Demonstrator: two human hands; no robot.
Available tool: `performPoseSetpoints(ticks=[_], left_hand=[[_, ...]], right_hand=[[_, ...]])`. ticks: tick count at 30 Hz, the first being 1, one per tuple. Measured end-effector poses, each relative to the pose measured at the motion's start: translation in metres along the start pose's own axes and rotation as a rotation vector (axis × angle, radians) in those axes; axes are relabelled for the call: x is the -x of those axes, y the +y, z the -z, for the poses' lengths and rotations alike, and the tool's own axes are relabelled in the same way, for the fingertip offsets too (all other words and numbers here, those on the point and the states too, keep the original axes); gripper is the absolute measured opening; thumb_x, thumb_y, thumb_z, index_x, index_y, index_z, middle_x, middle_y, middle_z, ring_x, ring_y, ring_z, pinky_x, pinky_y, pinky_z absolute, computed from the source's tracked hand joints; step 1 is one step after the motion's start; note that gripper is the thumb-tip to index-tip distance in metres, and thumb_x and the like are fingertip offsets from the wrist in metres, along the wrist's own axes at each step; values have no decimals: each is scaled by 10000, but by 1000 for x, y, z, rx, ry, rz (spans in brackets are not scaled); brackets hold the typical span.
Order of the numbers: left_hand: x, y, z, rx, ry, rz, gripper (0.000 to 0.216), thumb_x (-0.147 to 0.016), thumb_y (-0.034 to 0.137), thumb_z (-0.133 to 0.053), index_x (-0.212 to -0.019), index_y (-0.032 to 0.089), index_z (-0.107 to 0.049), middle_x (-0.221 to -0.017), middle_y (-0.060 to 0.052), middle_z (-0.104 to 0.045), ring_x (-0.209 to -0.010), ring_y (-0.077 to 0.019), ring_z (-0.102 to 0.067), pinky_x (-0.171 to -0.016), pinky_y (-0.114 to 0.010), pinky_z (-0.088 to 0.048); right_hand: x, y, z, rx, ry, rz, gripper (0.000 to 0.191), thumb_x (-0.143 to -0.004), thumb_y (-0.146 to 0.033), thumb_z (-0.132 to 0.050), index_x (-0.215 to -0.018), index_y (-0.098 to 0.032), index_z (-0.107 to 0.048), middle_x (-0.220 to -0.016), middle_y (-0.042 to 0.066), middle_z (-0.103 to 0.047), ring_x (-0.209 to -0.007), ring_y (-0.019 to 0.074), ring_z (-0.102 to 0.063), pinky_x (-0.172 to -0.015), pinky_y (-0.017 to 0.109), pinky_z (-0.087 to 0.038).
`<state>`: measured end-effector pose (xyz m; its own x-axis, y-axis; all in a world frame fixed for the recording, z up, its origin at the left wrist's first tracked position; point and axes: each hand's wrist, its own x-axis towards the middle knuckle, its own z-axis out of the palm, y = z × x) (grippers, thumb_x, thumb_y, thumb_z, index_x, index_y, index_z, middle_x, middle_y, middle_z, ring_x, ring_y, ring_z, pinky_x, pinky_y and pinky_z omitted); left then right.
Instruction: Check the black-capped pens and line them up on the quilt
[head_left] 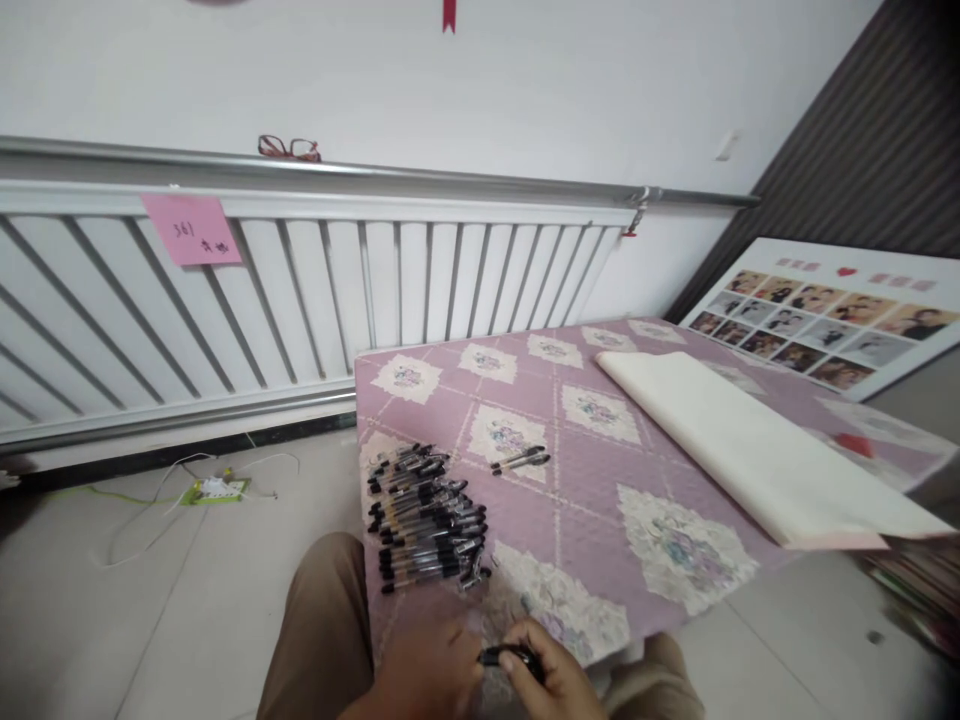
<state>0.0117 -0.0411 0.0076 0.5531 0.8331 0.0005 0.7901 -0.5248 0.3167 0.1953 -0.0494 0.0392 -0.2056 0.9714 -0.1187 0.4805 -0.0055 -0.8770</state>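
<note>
Clutter is found on the floor at the left: a thin white cable is looped beside the table, at about nine o'clock from the knees. A foot could be caught in it if the legs are shifted.

On the purple quilted table cover, a heap of black pens is stacked near the left edge, at about eleven o'clock from the hands. The pens are piled loosely and some are close to the border, so a push from a sleeve or a pull on the cloth would probably send them rolling to the floor.

The left hand is blurred. Its fingers are curled at one end of a single black pen, but it cannot be told whether they really pinch it. The right hand is closed around the other end. The pen is held low, just over the near table edge at six o'clock. If the hold slips, it is likely to be dropped between the knees, and a small part could be lost there.

Two separate pens are laid at twelve o'clock. A cream paper sheet is spread at two o'clock and hangs over the right edge, so it could be dragged down by a careless reach.
</note>
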Motion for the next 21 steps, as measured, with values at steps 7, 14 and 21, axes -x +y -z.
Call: performPoseSetpoints(ticks=[7, 14, 21], left_hand=[[3, 9, 37, 54, 43, -20, 225, -866, 357, -426, -781, 210, -573, -768, -35, -632, -695, -199, -556, -622, -292, -381], [1, 6, 32, -41, 131, -99, 173, -862, 344, -489, -784, 225, -588, -739, -15, -618, -641, -174, -526, -581, -292, -345], [-3, 2, 42, -71, 72, -193, 214, -889, 385, -485, -846, 206, -594, -756, -22, -618, -655, -175, -540, -582, -287, -359]], right_hand=[[3, -6, 6, -96, 17, 29, 198, -794, -395, -520, -783, -201, -555, -718, -5, -548, -711, 164, -534, -653, 248, -412], [6, -21, 6, -116, -143, -88, 428, -880, -529, -346, -678, -192, -514, -558, -25, -509, -547, 132, -507, -559, 236, -387], [2, -27, 3, 148, -136, 18, 323, -856, -411, -438, -652, -188, -554, -623, -13, -561, -628, 140, -534, -593, 228, -394]])
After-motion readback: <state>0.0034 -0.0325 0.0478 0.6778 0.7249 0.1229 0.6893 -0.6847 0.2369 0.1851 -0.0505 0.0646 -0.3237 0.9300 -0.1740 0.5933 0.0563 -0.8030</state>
